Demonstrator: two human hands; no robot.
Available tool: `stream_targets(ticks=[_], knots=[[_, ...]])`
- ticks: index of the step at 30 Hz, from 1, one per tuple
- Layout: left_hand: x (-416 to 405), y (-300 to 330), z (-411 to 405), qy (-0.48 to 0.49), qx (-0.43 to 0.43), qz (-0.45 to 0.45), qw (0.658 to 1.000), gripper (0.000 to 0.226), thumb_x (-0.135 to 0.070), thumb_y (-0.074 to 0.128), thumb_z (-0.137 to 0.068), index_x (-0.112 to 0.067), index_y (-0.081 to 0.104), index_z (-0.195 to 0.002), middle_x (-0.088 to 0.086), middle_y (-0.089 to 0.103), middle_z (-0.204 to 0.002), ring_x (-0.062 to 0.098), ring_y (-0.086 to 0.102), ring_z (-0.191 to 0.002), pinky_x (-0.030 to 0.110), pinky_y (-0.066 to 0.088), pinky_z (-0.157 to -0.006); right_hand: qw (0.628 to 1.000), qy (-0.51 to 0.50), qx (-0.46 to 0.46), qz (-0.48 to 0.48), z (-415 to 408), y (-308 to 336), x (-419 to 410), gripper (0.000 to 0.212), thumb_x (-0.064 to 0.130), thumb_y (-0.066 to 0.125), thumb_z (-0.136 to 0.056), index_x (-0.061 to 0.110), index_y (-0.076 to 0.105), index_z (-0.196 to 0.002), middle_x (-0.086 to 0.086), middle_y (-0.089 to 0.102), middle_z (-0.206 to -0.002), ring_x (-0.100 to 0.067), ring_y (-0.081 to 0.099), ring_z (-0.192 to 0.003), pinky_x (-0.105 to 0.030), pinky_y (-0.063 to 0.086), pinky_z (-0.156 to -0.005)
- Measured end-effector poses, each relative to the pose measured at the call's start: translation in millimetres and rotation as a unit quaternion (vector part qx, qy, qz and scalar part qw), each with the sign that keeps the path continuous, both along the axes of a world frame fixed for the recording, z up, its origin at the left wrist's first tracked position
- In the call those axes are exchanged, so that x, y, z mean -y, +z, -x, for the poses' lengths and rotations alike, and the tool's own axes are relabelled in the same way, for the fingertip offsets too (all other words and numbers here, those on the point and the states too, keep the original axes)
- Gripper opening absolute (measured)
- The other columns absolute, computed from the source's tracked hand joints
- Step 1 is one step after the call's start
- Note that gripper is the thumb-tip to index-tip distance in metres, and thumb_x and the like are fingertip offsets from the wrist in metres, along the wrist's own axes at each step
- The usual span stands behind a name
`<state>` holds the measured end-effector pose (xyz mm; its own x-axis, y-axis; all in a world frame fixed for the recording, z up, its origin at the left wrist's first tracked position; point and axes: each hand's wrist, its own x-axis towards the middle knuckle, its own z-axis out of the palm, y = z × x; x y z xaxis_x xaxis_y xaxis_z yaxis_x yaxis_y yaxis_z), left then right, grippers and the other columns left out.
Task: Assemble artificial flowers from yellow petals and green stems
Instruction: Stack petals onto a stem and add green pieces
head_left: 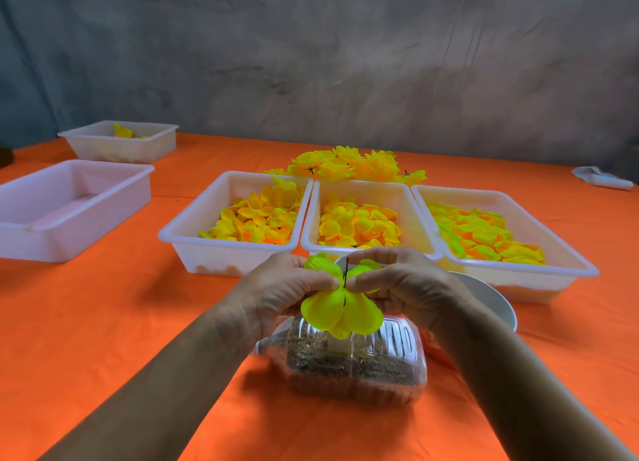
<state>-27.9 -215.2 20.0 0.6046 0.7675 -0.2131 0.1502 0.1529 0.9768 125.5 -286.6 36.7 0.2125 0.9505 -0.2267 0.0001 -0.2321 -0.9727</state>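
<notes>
On the far left of the bench (103, 322) sit two white trays: a far one (119, 142) with a few yellow pieces inside, and a nearer, larger one (69, 211), well apart from your hands, with open orange cloth between.

Your left forearm comes in from the near left corner, and your left hand (276, 289) has its thumb and fingertips pinching the yellow-green petal cluster (340, 310) at its centre. The thin dark stem (345, 277) stands roughly upright through that cluster, between your two hands. Your right hand (411, 282) mirrors the left, fingers curled and pinching the petals from the right side; its forearm runs off to the near right corner.

Directly below the petals lies a clear plastic bottle (349, 364) on its side, filled with brown grainy stuff. A white bowl (491, 300) sits just behind your right wrist, partly hidden.

Beyond your hands three trays stand edge to edge: left petal tray (193, 239), middle petal tray (373, 191) and right petal tray (567, 253), all holding loose yellow petals. Behind them lies a heap of finished flowers (349, 165). At the far right edge rests a small white object (601, 180), too blurred to name. Bare cloth lies open near right and near left of your arms.
</notes>
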Motion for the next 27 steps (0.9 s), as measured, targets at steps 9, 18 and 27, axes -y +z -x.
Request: stream_targets(ticks=[9,18,27], knots=[[2.2,1.6,0.6,-0.001,0.015,0.025,1.0,0.018,-0.002,0.063,-0.081,0.006,0.066,-0.097,0.02,0.068,-0.085,0.026,0.064,-0.072,0.036,0.053,-0.075,0.999,0.022,-0.022,0.009,-2.7,2.0,1.8,0.035,-0.01,0.069,-0.068,0.012,0.068,-0.094,-0.011,0.071,-0.072,-0.021,0.068,-0.06,-0.03,0.058,-0.06],[5.4,-3.8,-0.3,0.018,-0.012,0.018,1.0,0.026,0.002,0.064,-0.079,0.002,0.065,-0.105,0.027,0.067,-0.102,0.034,0.064,-0.088,0.052,0.049,-0.091,0.999,0.017,0.032,0.013,0.3,-0.7,1.0,0.043,-0.013,0.069,-0.069,0.006,0.067,-0.107,-0.019,0.065,-0.082,-0.027,0.062,-0.07,-0.045,0.054,-0.081],[2.5,-10.3,1.5,0.013,-0.014,0.008,1.0,0.011,-0.003,0.067,-0.08,-0.001,0.069,-0.09,0.013,0.072,-0.075,0.022,0.068,-0.066,0.033,0.056,-0.067,0.998,0.013,0.057,0.017,1.5,-1.7,0.4,0.04,-0.012,0.069,-0.07,0.007,0.066,-0.106,-0.018,0.062,-0.084,-0.024,0.059,-0.069,-0.035,0.052,-0.071]])
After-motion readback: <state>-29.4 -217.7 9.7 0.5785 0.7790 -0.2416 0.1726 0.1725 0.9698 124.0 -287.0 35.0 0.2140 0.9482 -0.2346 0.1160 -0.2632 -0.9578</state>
